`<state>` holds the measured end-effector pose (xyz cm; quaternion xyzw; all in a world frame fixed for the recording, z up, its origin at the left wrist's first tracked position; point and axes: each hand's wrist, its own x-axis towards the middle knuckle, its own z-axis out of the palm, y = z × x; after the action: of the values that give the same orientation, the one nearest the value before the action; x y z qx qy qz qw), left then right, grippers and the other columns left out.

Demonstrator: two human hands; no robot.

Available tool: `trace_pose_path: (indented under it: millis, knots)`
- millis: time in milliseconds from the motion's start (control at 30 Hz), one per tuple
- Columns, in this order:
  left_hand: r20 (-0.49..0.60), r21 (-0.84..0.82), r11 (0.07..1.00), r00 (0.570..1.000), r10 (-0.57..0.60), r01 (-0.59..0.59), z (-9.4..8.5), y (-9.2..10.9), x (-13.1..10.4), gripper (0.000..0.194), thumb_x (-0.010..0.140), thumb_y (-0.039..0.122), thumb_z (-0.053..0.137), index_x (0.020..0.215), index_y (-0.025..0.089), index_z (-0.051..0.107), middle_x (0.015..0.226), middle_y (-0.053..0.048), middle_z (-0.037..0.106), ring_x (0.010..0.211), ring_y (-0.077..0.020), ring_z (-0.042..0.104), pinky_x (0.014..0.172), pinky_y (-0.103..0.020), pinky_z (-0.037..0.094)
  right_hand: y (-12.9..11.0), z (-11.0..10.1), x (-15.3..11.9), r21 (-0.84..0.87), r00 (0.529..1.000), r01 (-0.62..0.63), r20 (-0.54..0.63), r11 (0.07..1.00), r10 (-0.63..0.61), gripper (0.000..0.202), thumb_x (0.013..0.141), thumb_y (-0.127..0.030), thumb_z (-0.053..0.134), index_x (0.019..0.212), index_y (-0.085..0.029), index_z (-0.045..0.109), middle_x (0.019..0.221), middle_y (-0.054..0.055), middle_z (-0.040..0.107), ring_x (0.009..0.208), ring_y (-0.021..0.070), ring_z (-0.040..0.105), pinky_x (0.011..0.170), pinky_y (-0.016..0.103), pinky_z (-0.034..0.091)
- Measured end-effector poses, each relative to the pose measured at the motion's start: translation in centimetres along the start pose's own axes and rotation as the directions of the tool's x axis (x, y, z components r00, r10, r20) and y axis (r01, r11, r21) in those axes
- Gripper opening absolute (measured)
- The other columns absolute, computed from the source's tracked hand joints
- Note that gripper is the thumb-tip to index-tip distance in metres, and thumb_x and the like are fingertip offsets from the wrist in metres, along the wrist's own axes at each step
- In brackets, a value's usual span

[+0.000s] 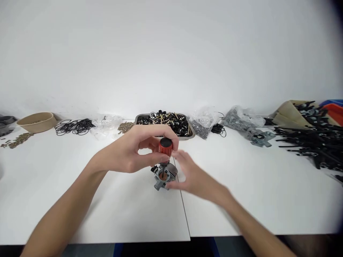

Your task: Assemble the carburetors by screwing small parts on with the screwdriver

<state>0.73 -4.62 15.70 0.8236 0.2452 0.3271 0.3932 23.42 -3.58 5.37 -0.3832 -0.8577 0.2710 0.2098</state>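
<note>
The carburetor (168,176) sits on the white counter (120,214) near the middle of the frame, slightly below centre. In the head view its round bore faces upward, showing a copper-coloured disc inside; that pose probably leaves the opening within reach from above. A screwdriver (165,150) with a red, black-capped handle stands almost upright over it, its shaft going down into the bore; the near-vertical hold looks meant to keep the shaft clear of the bore's wall. Whether the tip meets a screw is too small to tell.

The left hand (128,151) arches in from the left and is clamped on the handle, thumb on the near side and index finger curled over the far side, so the grip sits high and leaves the shaft free. The right hand (191,175), somewhat blurred, is at the right of the carburetor with its fingers curved and thumb well apart from them. The thumb lies at the casting's lower right edge and the fingertips near the handle; whether either touches cannot be told. Its placement would suit bracing the body.

Across the centre back, a metal tray (192,133) holds black and brass-coloured parts. Thin black rings (73,126) lie at left, another carburetor body (260,137) at right; this sorting into separate heaps presumably keeps each kind easy to pick out.
</note>
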Motion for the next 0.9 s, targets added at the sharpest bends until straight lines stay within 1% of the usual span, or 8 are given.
trace_pose_path:
  millis: [100, 167, 333, 633, 700, 800, 867, 900]
  knots:
    - [0.051, -0.012, 1.0, 0.998, -0.021, 0.022, 0.1, 0.4, 0.1, 0.015, 0.086, 0.012, 0.062, 0.1, 0.015, 0.062, 0.094, -0.008, 0.059, 0.08, -0.0136, 0.061, 0.066, -0.025, 0.056, 0.6, 5.7, -0.7, -0.025, 0.981, -0.027, -0.194, 0.999, 0.022, 0.079, 0.075, -0.045, 0.076, 0.137, -0.023, 0.031, 0.139, 0.016, 0.036, 0.128, 0.0343, 0.041, 0.1, 0.053, 0.047]
    - [0.016, -0.025, 0.999, 0.999, -0.033, 0.034, 0.5, 0.3, 0.2, 0.013, 0.083, 0.015, 0.068, 0.095, 0.015, 0.062, 0.09, -0.006, 0.059, 0.074, -0.0119, 0.06, 0.059, -0.023, 0.055, 0.2, 7.4, -0.8, -0.041, 0.961, -0.029, -0.274, 0.999, 0.017, 0.078, 0.075, -0.039, 0.077, 0.136, -0.022, 0.03, 0.134, 0.016, 0.038, 0.124, 0.0345, 0.043, 0.098, 0.054, 0.048]
    - [-0.164, -0.041, 0.999, 0.986, -0.024, 0.018, 1.5, -0.7, 0.6, 0.023, 0.072, 0.014, 0.079, 0.083, 0.016, 0.059, 0.076, 0.0, 0.056, 0.06, -0.0071, 0.053, 0.052, -0.02, 0.051, -0.2, 7.7, -0.5, -0.111, 0.944, 0.032, -0.322, 0.993, -0.066, 0.087, 0.066, -0.038, 0.082, 0.133, -0.02, 0.029, 0.129, 0.018, 0.041, 0.119, 0.0383, 0.045, 0.094, 0.058, 0.049]
    - [-0.054, 0.049, 0.999, 0.998, -0.022, 0.025, 0.5, 0.2, -0.5, 0.01, 0.081, 0.018, 0.071, 0.09, 0.015, 0.069, 0.081, -0.005, 0.06, 0.072, -0.0115, 0.058, 0.065, -0.025, 0.054, 0.4, 8.2, 0.0, -0.095, 0.934, 0.091, -0.338, 0.991, -0.118, 0.077, 0.063, -0.029, 0.077, 0.126, -0.017, 0.035, 0.125, 0.018, 0.042, 0.121, 0.0372, 0.044, 0.098, 0.055, 0.046]
    - [-0.112, 0.068, 0.996, 0.992, -0.053, 0.061, 0.6, 0.5, -1.1, 0.014, 0.084, 0.019, 0.068, 0.098, 0.017, 0.07, 0.086, -0.006, 0.059, 0.077, -0.0131, 0.062, 0.068, -0.026, 0.055, 0.3, 7.9, 0.0, -0.111, 0.934, 0.094, -0.333, 0.989, -0.126, 0.077, 0.063, -0.028, 0.078, 0.126, -0.016, 0.036, 0.125, 0.018, 0.042, 0.12, 0.0365, 0.045, 0.099, 0.055, 0.045]
    - [-0.229, 0.058, 0.987, 0.964, -0.132, 0.149, 0.4, 0.9, -2.9, 0.022, 0.084, 0.022, 0.066, 0.105, 0.019, 0.069, 0.091, -0.007, 0.062, 0.08, -0.0166, 0.066, 0.06, -0.025, 0.053, -0.1, 7.2, -0.1, -0.157, 0.933, 0.084, -0.335, 0.984, -0.133, 0.076, 0.063, -0.032, 0.082, 0.124, -0.016, 0.04, 0.126, 0.017, 0.044, 0.117, 0.0355, 0.047, 0.098, 0.054, 0.044]
    - [-0.396, 0.047, 0.979, 0.903, -0.165, 0.199, -0.2, 0.7, -5.0, 0.019, 0.08, 0.024, 0.071, 0.098, 0.016, 0.07, 0.087, -0.008, 0.065, 0.07, -0.0165, 0.065, 0.052, -0.025, 0.05, -0.6, 6.9, -0.1, -0.197, 0.925, 0.063, -0.357, 0.978, -0.131, 0.068, 0.064, -0.039, 0.084, 0.117, -0.018, 0.047, 0.124, 0.016, 0.047, 0.113, 0.0353, 0.048, 0.095, 0.054, 0.045]
    - [-0.534, 0.047, 0.978, 0.832, -0.148, 0.205, -0.7, 0.5, -6.3, 0.018, 0.077, 0.024, 0.073, 0.092, 0.014, 0.07, 0.083, -0.007, 0.067, 0.061, -0.0141, 0.062, 0.052, -0.026, 0.049, -0.9, 6.8, -0.1, -0.218, 0.923, 0.057, -0.361, 0.974, -0.135, 0.061, 0.065, -0.039, 0.084, 0.111, -0.018, 0.05, 0.12, 0.015, 0.049, 0.109, 0.0343, 0.05, 0.093, 0.053, 0.046]
